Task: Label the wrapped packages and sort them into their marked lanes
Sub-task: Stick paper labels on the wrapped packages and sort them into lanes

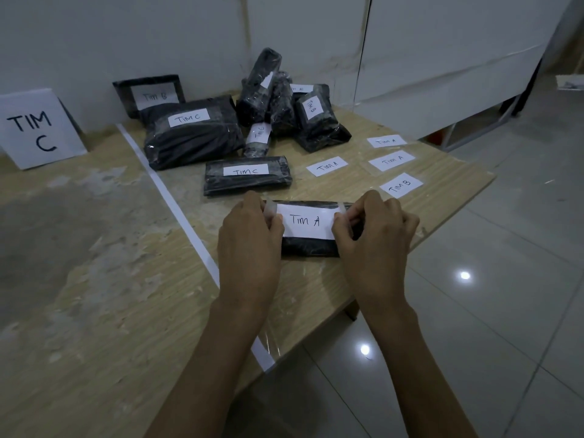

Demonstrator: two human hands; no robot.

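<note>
A black wrapped package (311, 248) lies on the wooden table (110, 311) near its front right edge. A white paper label reading "TIM A" (306, 221) sits on top of it, with clear tape at both ends. My left hand (249, 235) pinches the label's left end against the package. My right hand (374, 232) pinches the right end with curled fingers. Just behind lies a flat black package labelled "TIM C" (247, 175).
Several more black packages labelled TIM C (192, 131), TIM B and others pile up at the back. Loose labels (392, 160) reading TIM A and TIM B lie on the right. A white tape line (177, 210) divides the table. A "TIM C" sign (34, 128) stands at far left.
</note>
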